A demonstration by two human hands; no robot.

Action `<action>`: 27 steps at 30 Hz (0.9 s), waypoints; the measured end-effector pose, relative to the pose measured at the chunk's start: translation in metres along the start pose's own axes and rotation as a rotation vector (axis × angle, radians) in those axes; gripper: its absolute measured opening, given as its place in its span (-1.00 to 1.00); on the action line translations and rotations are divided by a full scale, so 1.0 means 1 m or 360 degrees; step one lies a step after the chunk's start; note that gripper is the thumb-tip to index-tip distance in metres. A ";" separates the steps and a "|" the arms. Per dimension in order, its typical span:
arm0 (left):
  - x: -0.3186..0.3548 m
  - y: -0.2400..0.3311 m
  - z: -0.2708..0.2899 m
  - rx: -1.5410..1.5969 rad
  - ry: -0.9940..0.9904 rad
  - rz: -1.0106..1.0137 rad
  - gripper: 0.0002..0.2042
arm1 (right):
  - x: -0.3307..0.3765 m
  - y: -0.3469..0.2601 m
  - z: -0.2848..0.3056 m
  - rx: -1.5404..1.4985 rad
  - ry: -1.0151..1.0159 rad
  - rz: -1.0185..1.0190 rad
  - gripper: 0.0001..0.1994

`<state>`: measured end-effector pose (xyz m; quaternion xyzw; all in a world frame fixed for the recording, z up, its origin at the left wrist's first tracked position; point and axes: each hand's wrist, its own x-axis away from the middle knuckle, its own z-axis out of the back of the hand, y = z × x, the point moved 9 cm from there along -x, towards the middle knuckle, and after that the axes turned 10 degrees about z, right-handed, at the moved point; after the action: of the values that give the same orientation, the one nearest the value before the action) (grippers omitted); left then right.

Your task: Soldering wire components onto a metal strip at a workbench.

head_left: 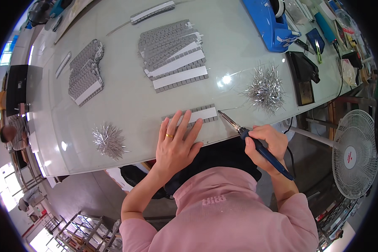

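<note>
My left hand (175, 140) lies flat with fingers spread over a grey segmented strip (206, 112) with a white band, near the table's front edge. The palm side and the strip's left part are hidden. A blue-handled soldering iron (260, 149) is in my right hand (271, 145), fingers closed round its grip. Its tip points at the strip's right end, where a thin wire extends to the right; whether they touch I cannot tell. To the right stands a loose pile of silvery wire pieces (264, 89). A smaller pile of wire pieces (109, 140) lies to the left.
Beyond my hands lies a stack of similar strips (172, 54), with another stack (86, 73) farther left. A single strip (153, 12) sits at the back. On the right are a blue tape dispenser (269, 27), a black iron stand (300, 77) and a white fan (353, 153).
</note>
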<state>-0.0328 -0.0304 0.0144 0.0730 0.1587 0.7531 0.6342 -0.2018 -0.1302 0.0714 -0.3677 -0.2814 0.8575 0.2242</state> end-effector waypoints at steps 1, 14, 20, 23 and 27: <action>0.000 0.000 0.000 0.0003 0.0001 -0.0002 -0.44 | -0.002 -0.002 0.001 0.0003 -0.0002 -0.0002 -0.83; 0.042 -0.051 0.038 -0.0116 0.0396 0.0311 -0.49 | 0.033 0.056 -0.006 -0.0728 0.0275 -0.0811 -0.92; 0.066 -0.073 0.042 -0.0189 0.0424 0.0488 -0.49 | 0.025 0.043 -0.005 -0.0702 0.0264 -0.0599 -0.88; 0.059 -0.075 0.034 -0.0037 0.0435 0.0432 -0.46 | 0.011 0.030 -0.022 -0.0586 0.0080 -0.0480 -0.88; 0.054 -0.073 0.034 -0.0092 0.0436 0.0404 -0.47 | -0.007 0.008 -0.045 -0.0563 -0.0024 -0.0317 -0.86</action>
<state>0.0362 0.0385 0.0173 -0.0292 0.2114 0.8342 0.5085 -0.1647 -0.1266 0.0441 -0.3652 -0.4642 0.7711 0.2376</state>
